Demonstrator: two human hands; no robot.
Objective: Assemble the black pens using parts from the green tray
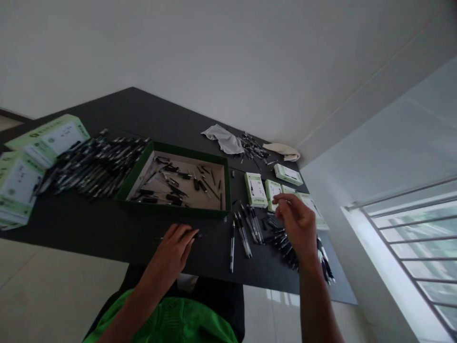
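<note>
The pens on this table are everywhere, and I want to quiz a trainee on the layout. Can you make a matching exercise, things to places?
Things:
1. green tray
2. grey cloth
3. big pen pile
4. left hand

Places:
A. far side of the table, near the wall
B. near table edge, on a single pen
C. middle of the table, loose pen parts inside
D. left of the tray, beside large green-and-white boxes

Pairs: 1-C, 2-A, 3-D, 4-B

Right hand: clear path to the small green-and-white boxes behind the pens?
Probably yes. The right hand hovers above the loose pens, right in front of the small boxes; nothing stands between them.
</note>
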